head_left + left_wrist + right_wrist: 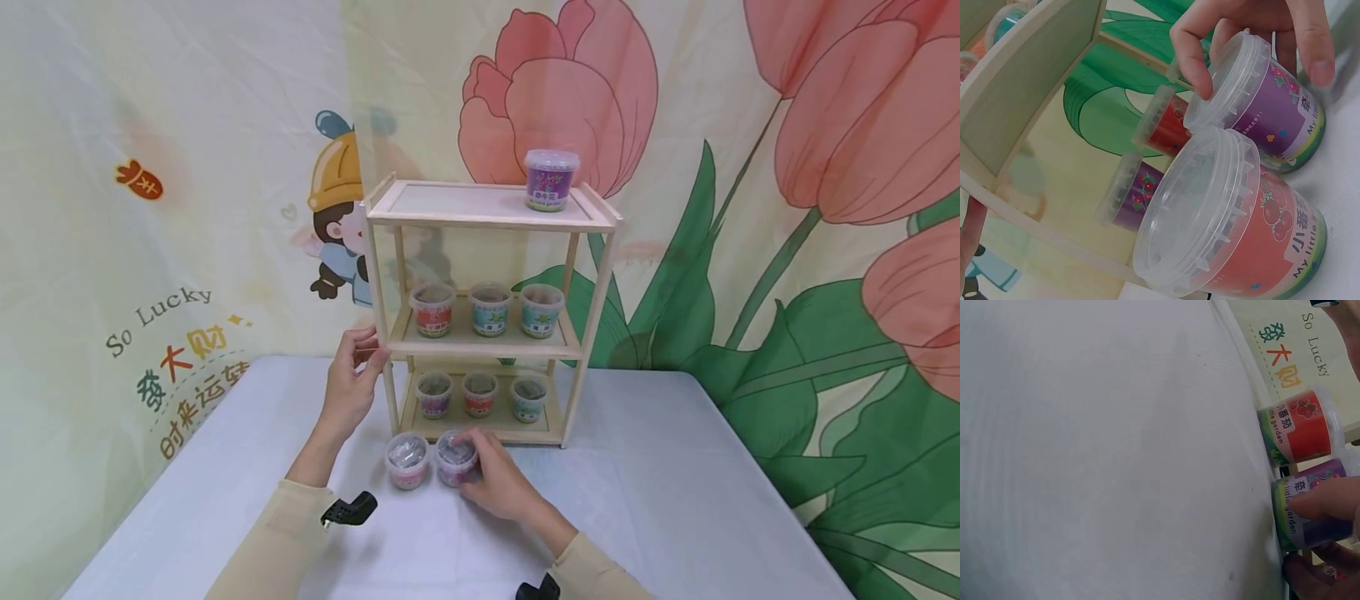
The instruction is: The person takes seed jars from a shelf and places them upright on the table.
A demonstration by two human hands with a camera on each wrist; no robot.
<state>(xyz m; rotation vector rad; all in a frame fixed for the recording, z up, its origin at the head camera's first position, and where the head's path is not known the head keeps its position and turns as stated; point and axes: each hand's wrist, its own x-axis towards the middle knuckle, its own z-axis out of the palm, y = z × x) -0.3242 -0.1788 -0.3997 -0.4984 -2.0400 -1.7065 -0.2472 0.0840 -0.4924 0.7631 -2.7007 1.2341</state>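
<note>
Hands at a small wooden shelf (480,218) on a white table (675,500). Right hand (498,479) curls its fingers (1192,59) round a purple-labelled tub (456,457), touching a red-labelled tub (408,460) before the bottom shelf. Left hand (352,387) pinches the shelf's left post. Tub looks light, rigid, smooth plastic; best gripped round its sides below the lid.

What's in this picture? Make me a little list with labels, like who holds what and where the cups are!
left hand: holds the front left post of the wooden shelf
right hand: fingers curled round the purple cup on the table
red cup: on the table, beside the purple cup on its left
top shelf: one purple cup with lid
middle shelf: three cups
bottom shelf: three cups
wall: big pink tulips
</note>
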